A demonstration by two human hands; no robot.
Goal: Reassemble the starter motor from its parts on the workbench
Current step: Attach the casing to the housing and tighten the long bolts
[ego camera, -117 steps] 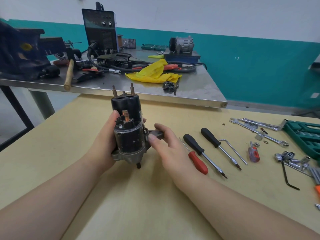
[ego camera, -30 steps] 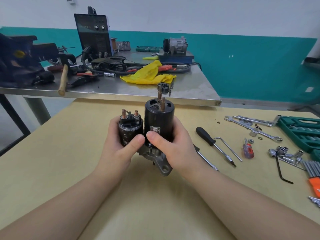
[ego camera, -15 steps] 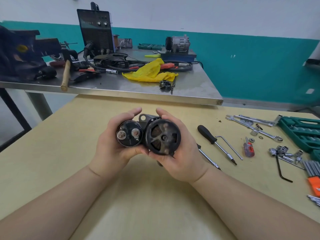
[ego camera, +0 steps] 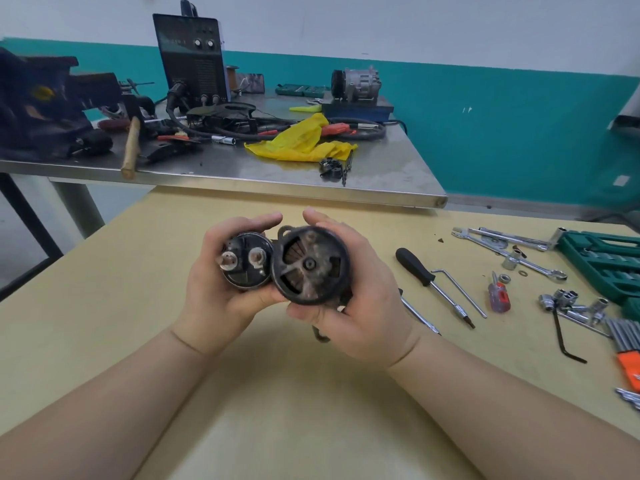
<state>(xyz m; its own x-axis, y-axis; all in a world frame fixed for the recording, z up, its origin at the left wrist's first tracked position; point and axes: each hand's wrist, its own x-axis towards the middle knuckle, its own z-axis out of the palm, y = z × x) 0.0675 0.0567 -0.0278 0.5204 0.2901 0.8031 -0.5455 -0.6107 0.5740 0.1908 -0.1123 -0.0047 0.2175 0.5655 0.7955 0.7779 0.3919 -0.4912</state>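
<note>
I hold the black starter motor (ego camera: 310,266) above the wooden bench with its rear end turned toward me. The open end of the main body shows the shaft tip and windings inside. The smaller solenoid (ego camera: 246,263), with two metal terminals, sits on its left. My left hand (ego camera: 216,282) wraps the solenoid side. My right hand (ego camera: 363,299) cups the main body from the right and below. A small black part (ego camera: 330,169) and a long bolt (ego camera: 346,168) lie on the steel table behind.
A black-handled driver (ego camera: 420,271), a small red screwdriver (ego camera: 498,296), wrenches (ego camera: 509,247), sockets (ego camera: 568,301), hex keys and a green tool case (ego camera: 609,261) lie to the right. The steel table (ego camera: 381,192) behind carries a welder, yellow cloth, hammer and cables.
The motor was upright a second ago with its studs pointing up; it is now tipped toward me, end-on. Since half a second ago it has come slightly closer.
</note>
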